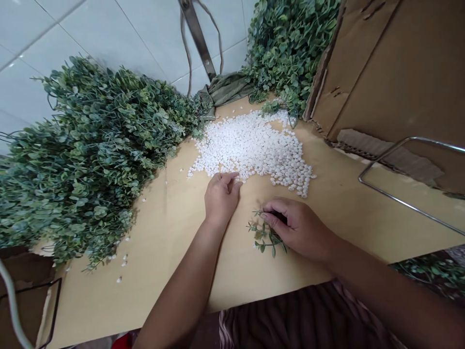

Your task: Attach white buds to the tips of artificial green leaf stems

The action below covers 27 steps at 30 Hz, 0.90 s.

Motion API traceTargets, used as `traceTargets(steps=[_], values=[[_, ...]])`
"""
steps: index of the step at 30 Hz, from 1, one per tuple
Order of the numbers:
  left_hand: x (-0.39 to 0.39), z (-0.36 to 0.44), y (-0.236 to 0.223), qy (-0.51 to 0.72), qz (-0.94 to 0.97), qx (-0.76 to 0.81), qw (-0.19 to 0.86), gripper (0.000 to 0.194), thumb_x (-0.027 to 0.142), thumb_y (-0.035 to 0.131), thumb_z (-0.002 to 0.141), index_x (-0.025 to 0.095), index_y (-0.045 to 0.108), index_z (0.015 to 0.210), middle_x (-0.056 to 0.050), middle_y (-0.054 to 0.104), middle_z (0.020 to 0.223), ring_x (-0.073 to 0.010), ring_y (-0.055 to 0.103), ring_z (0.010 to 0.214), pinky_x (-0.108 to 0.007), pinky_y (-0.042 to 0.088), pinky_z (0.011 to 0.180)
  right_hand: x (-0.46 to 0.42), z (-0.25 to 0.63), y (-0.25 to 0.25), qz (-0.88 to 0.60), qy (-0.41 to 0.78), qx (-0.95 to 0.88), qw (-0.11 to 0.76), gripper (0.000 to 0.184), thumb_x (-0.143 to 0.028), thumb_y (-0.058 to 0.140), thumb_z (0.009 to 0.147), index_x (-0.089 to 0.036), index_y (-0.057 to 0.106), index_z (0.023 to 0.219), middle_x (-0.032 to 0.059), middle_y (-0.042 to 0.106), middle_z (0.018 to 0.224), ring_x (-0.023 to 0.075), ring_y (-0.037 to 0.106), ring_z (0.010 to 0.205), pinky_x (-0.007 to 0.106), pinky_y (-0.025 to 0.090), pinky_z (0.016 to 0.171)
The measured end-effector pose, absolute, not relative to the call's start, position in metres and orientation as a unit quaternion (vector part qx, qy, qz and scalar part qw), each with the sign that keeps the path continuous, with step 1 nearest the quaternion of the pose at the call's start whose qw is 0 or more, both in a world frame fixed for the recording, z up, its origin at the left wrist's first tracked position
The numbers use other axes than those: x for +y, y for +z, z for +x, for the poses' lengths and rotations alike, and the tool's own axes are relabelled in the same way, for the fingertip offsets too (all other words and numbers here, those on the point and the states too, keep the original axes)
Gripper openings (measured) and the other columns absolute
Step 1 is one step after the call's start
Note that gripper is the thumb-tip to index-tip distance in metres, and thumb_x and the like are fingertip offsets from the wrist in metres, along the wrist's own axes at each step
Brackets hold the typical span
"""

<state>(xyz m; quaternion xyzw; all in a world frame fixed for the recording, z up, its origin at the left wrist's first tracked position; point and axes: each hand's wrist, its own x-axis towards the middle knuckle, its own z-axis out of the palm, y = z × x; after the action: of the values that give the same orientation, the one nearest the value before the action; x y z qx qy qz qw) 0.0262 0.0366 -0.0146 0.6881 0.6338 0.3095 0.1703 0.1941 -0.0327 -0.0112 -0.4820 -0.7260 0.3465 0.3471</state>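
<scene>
Dark fabric [290,320] lies nearest; the right hand [300,225] pinches a green sprig [262,246], best held lightly, while the left hand [221,196] adjoins white pieces [250,145], its grip indeterminable.

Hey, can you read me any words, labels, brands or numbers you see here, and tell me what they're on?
There are none that I can read.
Cardboard box: only creases and tears, no print.
Tiled wall: no sign.
White pieces: too small to tell whether anything is marked on them.
</scene>
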Motion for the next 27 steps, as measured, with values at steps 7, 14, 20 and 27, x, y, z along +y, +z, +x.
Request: traceTargets(steps=[7,14,20,27], values=[[0.040,0.028,-0.015,0.341,0.678,0.624,0.188,0.017,0.020,0.056,0.076,0.018,0.070,0.086,-0.004,0.065,0.081,-0.0163,0.059,0.079,-0.029,0.045,0.076,-0.033,0.198,-0.013,-0.492,0.336,-0.718,0.361,0.017,-0.021,0.046,0.083,-0.017,0.050,0.067,-0.0004,0.049,0.060,0.0129,0.048,0.058,0.024,0.036,0.056],[0.014,0.030,-0.002,0.428,0.535,0.595,0.420,0.016,0.029,0.061,0.074,0.016,0.069,0.075,-0.002,0.065,0.070,-0.0116,0.057,0.068,-0.024,0.044,0.068,-0.032,0.199,-0.011,-0.493,0.320,-0.707,0.394,0.016,-0.021,0.042,0.085,-0.016,0.052,0.073,0.0035,0.055,0.068,0.0162,0.052,0.066,0.027,0.039,0.062],[-0.012,0.046,0.010,0.419,0.451,0.545,0.569,0.019,0.031,0.069,0.067,0.016,0.071,0.078,0.003,0.058,0.055,-0.0067,0.047,0.051,-0.021,0.041,0.057,-0.033,0.199,-0.012,-0.490,0.322,-0.702,0.403,0.016,-0.019,0.044,0.082,-0.016,0.055,0.072,0.0039,0.056,0.066,0.0170,0.053,0.065,0.028,0.040,0.061],[-0.020,0.045,0.009,0.415,0.399,0.531,0.622,0.022,0.029,0.072,0.064,0.016,0.073,0.082,-0.002,0.067,0.068,-0.0077,0.053,0.058,-0.021,0.044,0.060,-0.035,0.199,-0.012,-0.497,0.351,-0.670,0.426,0.014,-0.023,0.049,0.081,-0.016,0.059,0.073,0.0021,0.060,0.067,0.0146,0.055,0.062,0.026,0.042,0.059]])
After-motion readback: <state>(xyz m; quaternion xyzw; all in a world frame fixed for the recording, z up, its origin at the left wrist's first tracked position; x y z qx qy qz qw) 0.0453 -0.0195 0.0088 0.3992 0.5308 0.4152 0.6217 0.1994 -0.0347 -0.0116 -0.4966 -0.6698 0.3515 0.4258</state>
